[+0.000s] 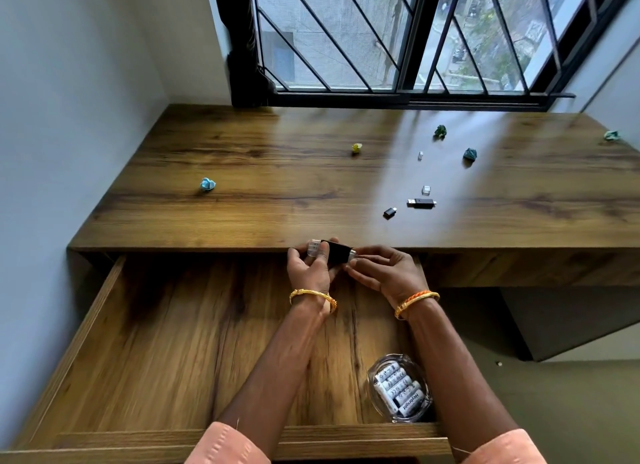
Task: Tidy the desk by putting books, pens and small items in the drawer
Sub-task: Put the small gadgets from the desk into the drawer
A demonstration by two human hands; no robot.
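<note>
Over the open wooden drawer [104, 328], both hands hold a small black USB-type device [337, 252] with clear caps at its ends. My left hand [311, 269] grips its left end, thumb over the black body beside the clear cap [314, 250]. My right hand [381, 273] pinches the clear cap [352, 255] at its right end. On the desk [277, 186] lie a black USB stick [420, 202], a small black adapter [390, 213] and two clear caps [426, 189] [420, 155].
A glass dish [400, 392] of white batteries sits in the drawer's front right corner. Crumpled paper balls lie on the desk: blue [207, 184], yellow [356, 148], green [440, 131], teal [470, 154] and one at far right [611, 135]. A barred window stands behind.
</note>
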